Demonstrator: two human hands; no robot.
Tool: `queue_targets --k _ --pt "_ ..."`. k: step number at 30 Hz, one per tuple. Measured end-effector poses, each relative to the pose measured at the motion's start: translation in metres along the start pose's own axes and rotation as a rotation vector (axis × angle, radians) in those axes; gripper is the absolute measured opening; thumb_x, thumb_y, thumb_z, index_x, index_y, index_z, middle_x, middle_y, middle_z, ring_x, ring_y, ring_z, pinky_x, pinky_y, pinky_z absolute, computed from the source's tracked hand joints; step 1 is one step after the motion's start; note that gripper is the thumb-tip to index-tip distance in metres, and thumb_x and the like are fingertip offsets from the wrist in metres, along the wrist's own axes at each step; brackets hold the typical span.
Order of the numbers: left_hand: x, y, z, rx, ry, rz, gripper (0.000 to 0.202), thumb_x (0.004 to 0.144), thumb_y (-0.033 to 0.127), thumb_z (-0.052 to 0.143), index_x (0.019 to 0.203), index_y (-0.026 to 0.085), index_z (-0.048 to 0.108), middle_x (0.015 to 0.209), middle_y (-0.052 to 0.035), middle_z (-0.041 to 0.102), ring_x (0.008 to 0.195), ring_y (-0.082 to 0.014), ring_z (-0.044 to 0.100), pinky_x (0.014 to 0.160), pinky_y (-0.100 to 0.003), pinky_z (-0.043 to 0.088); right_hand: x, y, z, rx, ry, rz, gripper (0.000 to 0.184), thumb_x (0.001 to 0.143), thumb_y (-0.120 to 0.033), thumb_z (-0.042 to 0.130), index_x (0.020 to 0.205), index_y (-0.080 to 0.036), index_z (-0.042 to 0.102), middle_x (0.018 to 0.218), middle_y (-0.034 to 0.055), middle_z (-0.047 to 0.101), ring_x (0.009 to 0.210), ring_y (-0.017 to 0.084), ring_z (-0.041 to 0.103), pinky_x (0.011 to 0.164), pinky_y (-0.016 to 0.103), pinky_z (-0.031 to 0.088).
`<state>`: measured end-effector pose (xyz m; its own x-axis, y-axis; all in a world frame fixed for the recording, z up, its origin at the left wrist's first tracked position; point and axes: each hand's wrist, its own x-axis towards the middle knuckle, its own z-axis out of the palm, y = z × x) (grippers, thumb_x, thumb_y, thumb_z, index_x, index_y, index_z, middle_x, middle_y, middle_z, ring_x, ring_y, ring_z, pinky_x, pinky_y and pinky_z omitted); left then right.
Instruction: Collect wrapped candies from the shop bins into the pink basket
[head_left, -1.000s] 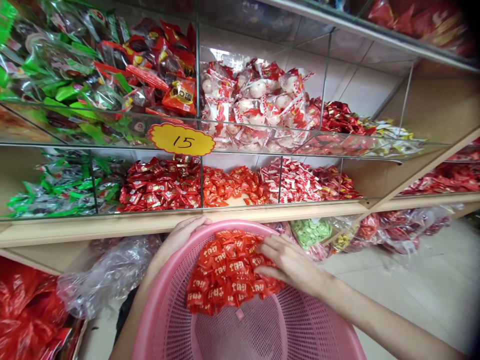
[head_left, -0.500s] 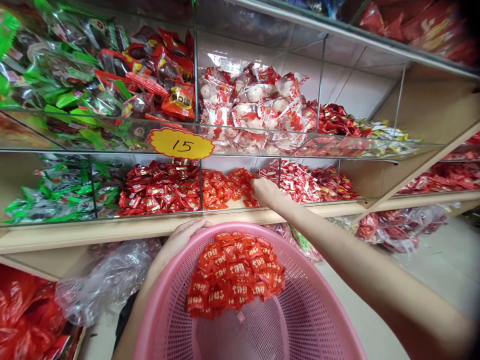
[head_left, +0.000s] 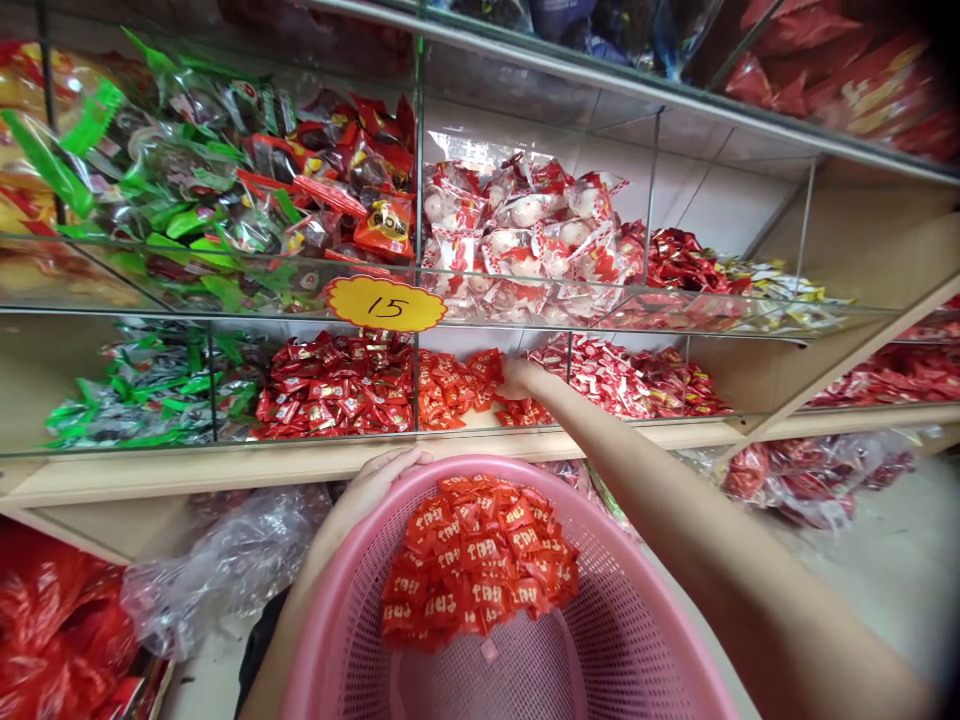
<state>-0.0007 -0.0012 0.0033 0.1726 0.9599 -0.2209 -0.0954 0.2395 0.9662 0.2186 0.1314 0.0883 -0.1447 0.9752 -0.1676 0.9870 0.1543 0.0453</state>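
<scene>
My left hand (head_left: 382, 478) grips the far rim of a pink perforated basket (head_left: 622, 640) held up against the shelf edge. A heap of orange-red wrapped candies (head_left: 476, 565) lies in the basket. My right hand (head_left: 519, 377) reaches into the lower shelf compartment of matching orange-red candies (head_left: 450, 385). Its fingers are buried among the sweets, so what they hold is hidden.
Glass-fronted shelves hold green, red and white wrapped sweets in divided bins. A yellow price tag (head_left: 386, 303) reads 15. Clear plastic bags (head_left: 225, 560) and red packets (head_left: 52, 630) sit under the wooden shelf (head_left: 225, 465). Pale floor lies to the right.
My right hand left the candies in the basket and moved up into the shelf compartment. The view has tilted slightly upward. The left hand stays on the rim.
</scene>
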Motion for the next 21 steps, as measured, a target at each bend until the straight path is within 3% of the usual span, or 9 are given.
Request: queue_targets --k 3,8,10,14,21 --pt "-0.002 0.002 0.001 -0.002 -0.002 -0.001 0.036 0.070 0.048 0.064 0.091 0.020 0.071 0.085 -0.0048 0.073 0.079 -0.0206 0.066 0.076 -0.030 0.045 -0.009 0.002 -0.003 0.033 -0.026 -0.001 0.062 0.075 -0.026 0.065 0.129 -0.005 0.045 0.119 0.0210 0.059 0.101 0.027 0.060 0.078 0.029 0.048" --pt "-0.002 0.003 0.003 -0.019 -0.007 -0.003 0.033 0.071 0.047 0.064 0.089 0.020 0.071 0.086 -0.0048 0.073 0.077 -0.0197 0.066 0.075 -0.029 0.046 -0.026 0.007 -0.011 0.098 -0.011 -0.081 0.036 0.089 -0.036 0.048 0.117 -0.014 0.057 0.105 0.0078 0.067 0.082 0.015 0.063 0.068 0.020 0.048" --pt "-0.001 0.002 0.003 -0.027 -0.006 -0.003 0.032 0.071 0.046 0.064 0.087 0.020 0.072 0.085 -0.0044 0.073 0.077 -0.0189 0.065 0.075 -0.028 0.045 -0.029 0.008 -0.013 0.084 0.024 -0.070 0.035 0.091 -0.033 0.044 0.118 -0.014 0.057 0.110 0.0093 0.065 0.089 0.017 0.062 0.074 0.021 0.047" --pt "0.001 -0.001 0.003 -0.031 0.009 0.009 0.030 0.071 0.046 0.065 0.085 0.021 0.072 0.087 -0.0031 0.073 0.077 -0.0178 0.065 0.075 -0.027 0.045 -0.031 0.003 -0.011 -0.008 0.029 0.018 0.039 0.083 -0.026 0.057 0.116 -0.006 0.058 0.119 0.0212 0.058 0.110 0.028 0.054 0.087 0.032 0.044" --pt "0.004 -0.008 0.000 -0.009 0.015 0.022 0.033 0.070 0.047 0.065 0.088 0.021 0.073 0.086 -0.0035 0.074 0.079 -0.0197 0.065 0.076 -0.029 0.045 -0.021 -0.016 0.005 -0.088 -0.126 0.110 0.045 0.076 -0.024 0.063 0.117 -0.006 0.060 0.121 0.0234 0.057 0.109 0.032 0.056 0.081 0.037 0.048"
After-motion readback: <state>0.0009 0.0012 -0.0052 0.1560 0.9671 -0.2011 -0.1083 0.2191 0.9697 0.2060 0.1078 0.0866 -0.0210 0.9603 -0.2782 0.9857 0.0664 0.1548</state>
